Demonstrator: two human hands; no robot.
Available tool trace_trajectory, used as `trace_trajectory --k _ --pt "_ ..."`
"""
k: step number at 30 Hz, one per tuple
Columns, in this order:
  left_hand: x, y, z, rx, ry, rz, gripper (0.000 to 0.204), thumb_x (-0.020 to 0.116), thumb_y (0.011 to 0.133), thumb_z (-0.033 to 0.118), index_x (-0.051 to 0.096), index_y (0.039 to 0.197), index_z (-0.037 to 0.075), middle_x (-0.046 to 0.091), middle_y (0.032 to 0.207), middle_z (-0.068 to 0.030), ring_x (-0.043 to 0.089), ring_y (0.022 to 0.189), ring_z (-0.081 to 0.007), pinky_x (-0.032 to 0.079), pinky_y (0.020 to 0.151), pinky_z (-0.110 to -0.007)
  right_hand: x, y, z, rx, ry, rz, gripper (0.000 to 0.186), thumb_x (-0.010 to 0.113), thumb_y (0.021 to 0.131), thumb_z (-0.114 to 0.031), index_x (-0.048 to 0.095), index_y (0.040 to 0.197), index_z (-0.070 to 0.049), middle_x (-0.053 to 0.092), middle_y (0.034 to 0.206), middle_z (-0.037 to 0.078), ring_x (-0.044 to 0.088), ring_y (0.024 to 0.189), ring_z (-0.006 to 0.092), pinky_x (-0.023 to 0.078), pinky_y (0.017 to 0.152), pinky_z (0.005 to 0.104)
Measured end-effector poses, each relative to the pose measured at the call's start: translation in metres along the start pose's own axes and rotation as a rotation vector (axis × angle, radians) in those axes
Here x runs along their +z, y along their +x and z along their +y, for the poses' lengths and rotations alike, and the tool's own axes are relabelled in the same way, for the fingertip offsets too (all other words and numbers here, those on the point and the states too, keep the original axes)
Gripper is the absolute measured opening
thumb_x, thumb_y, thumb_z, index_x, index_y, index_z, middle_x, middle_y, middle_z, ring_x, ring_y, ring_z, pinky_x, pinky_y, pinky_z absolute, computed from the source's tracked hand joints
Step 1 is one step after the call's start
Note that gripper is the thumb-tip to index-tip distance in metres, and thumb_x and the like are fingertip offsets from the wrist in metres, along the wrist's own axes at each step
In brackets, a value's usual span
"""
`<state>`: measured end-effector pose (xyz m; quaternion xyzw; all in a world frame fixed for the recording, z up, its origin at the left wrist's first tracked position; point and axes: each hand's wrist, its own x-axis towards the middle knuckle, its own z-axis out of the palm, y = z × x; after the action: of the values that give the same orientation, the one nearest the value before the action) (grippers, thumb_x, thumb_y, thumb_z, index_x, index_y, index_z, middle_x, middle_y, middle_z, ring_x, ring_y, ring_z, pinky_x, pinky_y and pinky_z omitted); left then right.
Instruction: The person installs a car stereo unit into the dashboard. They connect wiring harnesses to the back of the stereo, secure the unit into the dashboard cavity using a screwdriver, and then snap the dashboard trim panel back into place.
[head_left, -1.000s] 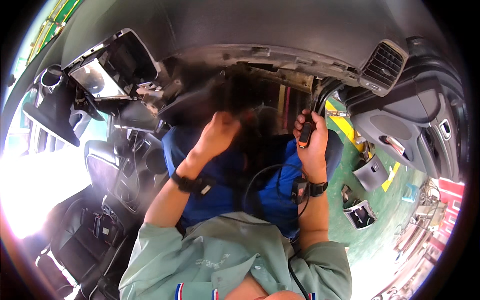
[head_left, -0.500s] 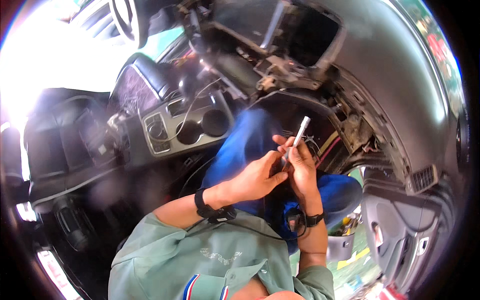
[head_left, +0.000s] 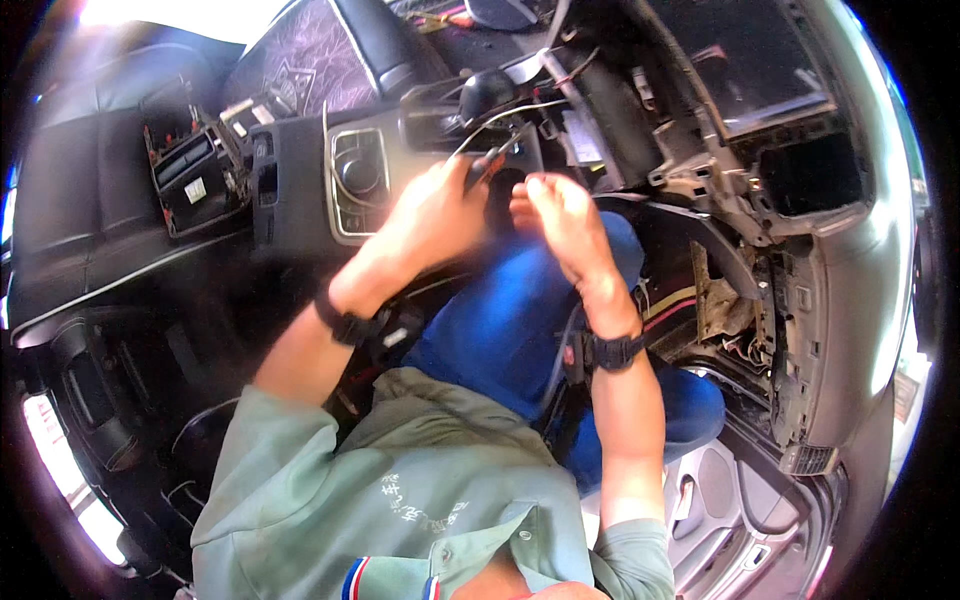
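Gripping a black-and-orange tool (head_left: 484, 169) over the centre console (head_left: 298, 182) in closed fingers of the left hand (head_left: 438, 208); holding the right hand (head_left: 566, 218) just beside, fingers half-curled, leaving any hold impossible to tell. Working beside a partly stripped dashboard (head_left: 858, 300), with console trim (head_left: 333, 190) still fitted.

The upper left is washed out by strong white light, and a glare is cast along the dashboard (head_left: 862, 285). The footwell (head_left: 665, 240) is left in deep shadow. The left hand (head_left: 437, 215) is softened by blur, and straight edges are bent toward the black, rounded rim.
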<state>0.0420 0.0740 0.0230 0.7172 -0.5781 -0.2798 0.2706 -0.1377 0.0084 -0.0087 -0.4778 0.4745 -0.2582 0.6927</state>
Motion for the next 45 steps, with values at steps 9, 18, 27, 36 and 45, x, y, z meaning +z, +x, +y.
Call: trace_trajectory --k 9,18,27,36,45 --pt "0.017 0.058 -0.031 -0.014 0.268 -0.053 0.028 0.059 0.089 0.018 0.057 0.103 -0.006 0.062 0.099 -0.0262 0.062 0.096 -0.0422 0.050 0.085 -0.048 -0.011 0.099 0.035 -0.050 -0.966 0.200 0.048 0.047 0.092 -0.033 0.059 0.117 0.005 0.062 0.109 0.034 0.060 0.106 0.0467 0.047 0.093 0.0485" --pt "0.011 0.052 -0.041 0.003 0.168 -0.026 0.027 0.058 0.090 0.017 0.060 0.107 -0.004 0.063 0.098 -0.0244 0.061 0.096 -0.0414 0.050 0.085 -0.047 0.023 0.121 0.055 0.132 -0.771 0.382 0.051 0.043 0.088 -0.032 0.055 0.121 0.005 0.062 0.110 0.034 0.061 0.105 0.0458 0.046 0.094 0.0495" --pt "-0.099 0.033 -0.027 -0.242 -0.198 -0.297 0.031 0.061 0.096 0.018 0.060 0.121 -0.001 0.058 0.079 -0.0018 0.051 0.068 -0.0071 0.044 0.061 -0.023 0.036 0.089 0.033 -0.244 -0.775 0.576 0.022 0.057 0.086 -0.016 0.065 0.104 -0.005 0.069 0.089 0.024 0.068 0.087 0.0406 0.053 0.077 0.0442" --pt "-0.123 0.068 -0.036 -0.205 -0.399 -0.051 0.031 0.056 0.099 0.028 0.065 0.114 0.003 0.059 0.078 0.0022 0.046 0.064 -0.0020 0.034 0.053 -0.017 0.049 0.098 0.009 -0.299 0.329 -0.051 0.052 0.052 0.082 0.005 0.050 0.134 -0.001 0.063 0.118 0.004 0.060 0.105 0.0141 0.044 0.097 0.0260" --pt "-0.091 0.062 -0.004 -0.054 -0.129 -0.079 0.034 0.055 0.099 0.030 0.064 0.112 0.000 0.057 0.078 0.0013 0.052 0.068 -0.0056 0.039 0.059 -0.020 0.040 0.090 0.008 -0.207 0.420 -0.221 0.059 0.052 0.081 0.007 0.048 0.139 -0.003 0.058 0.131 0.007 0.052 0.125 0.0176 0.035 0.109 0.0305"
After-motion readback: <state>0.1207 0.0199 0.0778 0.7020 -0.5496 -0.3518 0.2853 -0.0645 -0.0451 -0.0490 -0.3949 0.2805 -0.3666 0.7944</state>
